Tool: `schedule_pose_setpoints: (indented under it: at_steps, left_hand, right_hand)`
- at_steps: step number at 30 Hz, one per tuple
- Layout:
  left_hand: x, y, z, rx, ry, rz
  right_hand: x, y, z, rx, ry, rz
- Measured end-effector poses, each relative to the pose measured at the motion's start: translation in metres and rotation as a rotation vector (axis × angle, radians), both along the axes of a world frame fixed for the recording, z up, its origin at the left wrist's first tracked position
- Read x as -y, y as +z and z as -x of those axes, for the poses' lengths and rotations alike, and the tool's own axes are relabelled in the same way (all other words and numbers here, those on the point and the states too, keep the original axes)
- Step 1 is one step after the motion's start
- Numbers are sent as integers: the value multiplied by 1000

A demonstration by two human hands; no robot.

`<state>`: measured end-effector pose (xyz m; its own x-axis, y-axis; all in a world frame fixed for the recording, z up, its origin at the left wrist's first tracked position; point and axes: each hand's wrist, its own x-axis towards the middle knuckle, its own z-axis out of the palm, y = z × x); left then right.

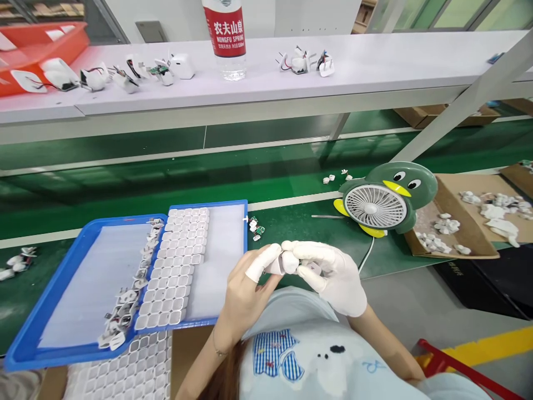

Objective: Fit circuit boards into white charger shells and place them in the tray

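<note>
Close in front of my body, my two hands meet around a small white plastic charger housing (288, 263). My left hand (244, 294), with white finger cots on some fingertips, grips it from the left. From the other side, my right hand (339, 280) in a white glove pinches it, with another pale part partly hidden between its fingers. Left of my hands, a blue tray (227, 244) holds rows of open white square shells (175, 258). The blue tray beside it (79, 289) carries a line of charger inner assemblies (134, 291) along its right side.
A green penguin-shaped fan (422, 189) stands right of my hands, near a cardboard box (470, 254) of white parts. Small circuit boards (256, 228) lie beyond the trays. On the raised shelf stand a water bottle (228, 41), loose charger parts (166, 72) and an orange bin (62, 47).
</note>
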<state>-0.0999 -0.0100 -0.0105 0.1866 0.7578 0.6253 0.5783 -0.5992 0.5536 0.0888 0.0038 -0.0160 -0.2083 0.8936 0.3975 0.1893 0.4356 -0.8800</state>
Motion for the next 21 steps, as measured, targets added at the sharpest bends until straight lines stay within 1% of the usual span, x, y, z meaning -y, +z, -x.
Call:
schedule_pose_setpoints:
  at_steps: [4, 8, 10, 13, 17, 21]
  left_hand:
    - [-1, 0, 0, -3, 11, -21]
    - [-1, -1, 0, -4, 17, -20]
    - [0, -1, 0, -9, 18, -16]
    - [0, -2, 1, -21, 27, -11]
    - [0, -3, 1, -46, 62, -50]
    - [0, -4, 0, -59, 92, -62]
  right_hand:
    - [-2, -5, 1, -79, 38, 63]
    - [-3, -9, 7, -314, 97, 201]
    - [-4, -9, 9, -386, 124, 237]
    - [-5, -10, 10, -389, 137, 249]
    - [-4, -10, 9, -310, 115, 301]
    - [-5, -4, 11, -315, 124, 377]
